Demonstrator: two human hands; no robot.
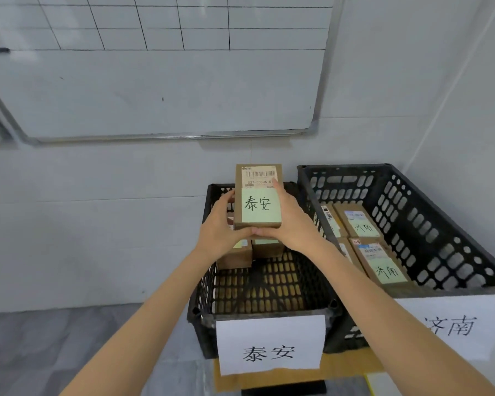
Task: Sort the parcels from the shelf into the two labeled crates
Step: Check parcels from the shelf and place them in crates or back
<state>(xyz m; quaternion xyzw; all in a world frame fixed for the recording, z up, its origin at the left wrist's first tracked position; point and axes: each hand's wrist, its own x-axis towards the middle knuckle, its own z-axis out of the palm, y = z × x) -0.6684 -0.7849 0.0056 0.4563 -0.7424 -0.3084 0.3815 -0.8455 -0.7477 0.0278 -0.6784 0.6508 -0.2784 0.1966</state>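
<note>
Forearms [155,304] stretch forward; left hand [217,227] and right hand [293,221] grip one parcel [259,207] by its sides above the 泰安 crate [200,287]. Beside it, the 济南 crate [406,201] holds other parcels [383,267].

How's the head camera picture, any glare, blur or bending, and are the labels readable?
Head view: light soft and even, no glare; parcel note and left crate label read sharp, the barcode print is soft; the whiteboard frame bows from the wide lens; the right crate label is partly hidden.

Bright and soft all over, a little blurry, lines bent near the edges, dark shade inside the left crate [204,284].
</note>
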